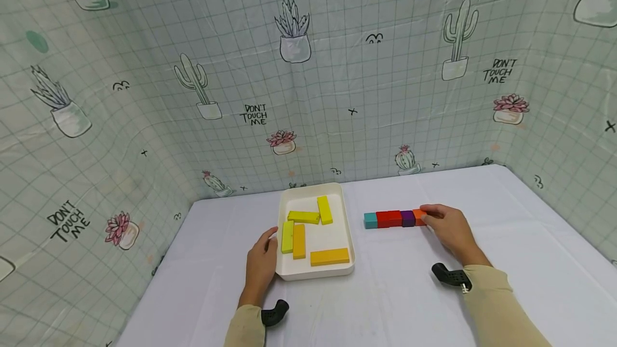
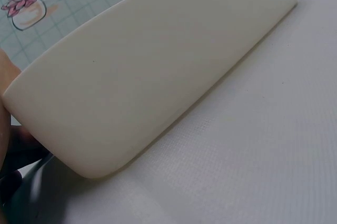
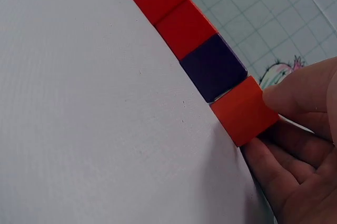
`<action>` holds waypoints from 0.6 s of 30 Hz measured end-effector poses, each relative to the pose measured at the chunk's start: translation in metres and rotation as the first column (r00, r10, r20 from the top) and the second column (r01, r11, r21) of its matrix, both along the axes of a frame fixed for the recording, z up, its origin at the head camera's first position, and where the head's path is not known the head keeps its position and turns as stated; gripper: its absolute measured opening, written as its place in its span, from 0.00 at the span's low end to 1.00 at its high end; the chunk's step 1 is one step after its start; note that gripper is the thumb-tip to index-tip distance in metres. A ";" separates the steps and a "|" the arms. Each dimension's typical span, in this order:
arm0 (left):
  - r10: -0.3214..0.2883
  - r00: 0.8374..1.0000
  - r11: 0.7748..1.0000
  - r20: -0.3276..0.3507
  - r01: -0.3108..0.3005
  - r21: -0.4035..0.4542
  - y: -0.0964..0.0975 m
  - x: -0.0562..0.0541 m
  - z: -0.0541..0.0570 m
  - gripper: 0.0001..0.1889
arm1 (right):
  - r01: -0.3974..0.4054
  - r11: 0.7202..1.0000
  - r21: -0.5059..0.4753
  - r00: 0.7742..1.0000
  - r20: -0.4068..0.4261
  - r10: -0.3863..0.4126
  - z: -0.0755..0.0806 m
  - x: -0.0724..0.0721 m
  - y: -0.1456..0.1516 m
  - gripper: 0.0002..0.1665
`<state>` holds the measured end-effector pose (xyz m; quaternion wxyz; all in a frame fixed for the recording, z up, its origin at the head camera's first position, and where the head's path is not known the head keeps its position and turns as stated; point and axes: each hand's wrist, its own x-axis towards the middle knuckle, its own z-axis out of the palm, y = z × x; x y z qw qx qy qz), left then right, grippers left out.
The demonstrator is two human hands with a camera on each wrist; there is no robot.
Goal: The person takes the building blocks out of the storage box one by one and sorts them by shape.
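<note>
My right hand (image 1: 450, 232) pinches an orange block (image 3: 245, 111) at the right end of a row on the table. Leftward from it run a purple block (image 3: 213, 68), two red blocks (image 1: 388, 219) and a teal block (image 1: 370, 220). The orange block sits slightly askew against the purple one, with a thin gap showing in the right wrist view. My left hand (image 1: 261, 264) rests against the left side of a white tray (image 1: 315, 271), fingers at its rim. Inside the tray lie several yellow and yellow-orange blocks (image 1: 330, 257); its outer wall fills much of the left wrist view.
A white cloth covers the table (image 1: 385, 304). Behind and at both sides hangs a grid-patterned curtain (image 1: 328, 84) printed with potted plants, meeting the table's back edge. A black wrist mount (image 1: 275, 313) sits on the left arm, another black mount (image 1: 450, 275) on the right.
</note>
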<state>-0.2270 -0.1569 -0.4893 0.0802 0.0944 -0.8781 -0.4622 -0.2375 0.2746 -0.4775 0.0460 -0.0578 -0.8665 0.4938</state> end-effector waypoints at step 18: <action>0.009 1.000 1.000 -0.006 -0.009 -0.001 0.000 -0.001 -0.001 0.22 | -0.004 0.995 0.095 0.996 -0.087 0.012 -0.001 -0.001 -0.008 0.24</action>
